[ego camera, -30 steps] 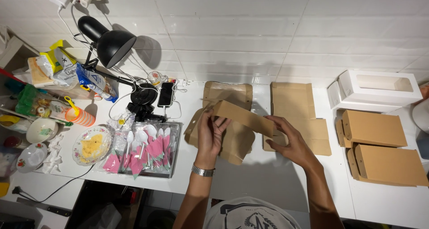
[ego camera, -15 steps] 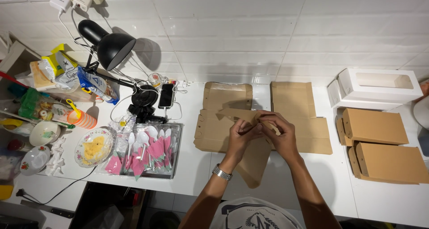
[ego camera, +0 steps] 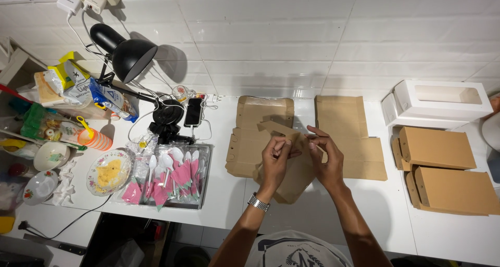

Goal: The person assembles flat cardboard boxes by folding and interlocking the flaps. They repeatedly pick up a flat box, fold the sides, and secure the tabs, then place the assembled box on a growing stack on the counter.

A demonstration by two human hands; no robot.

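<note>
Both hands have drawn together since a second ago, the left hand [ego camera: 274,160] and right hand [ego camera: 325,160] each pinching the half-folded brown box blank [ego camera: 291,176] above the table [ego camera: 312,220], flat blanks [ego camera: 346,126] behind.

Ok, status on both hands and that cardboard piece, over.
Left hand and right hand both pinching the brown cardboard blank above the counter. Flat blanks lie beneath. Nothing blocking.
</note>
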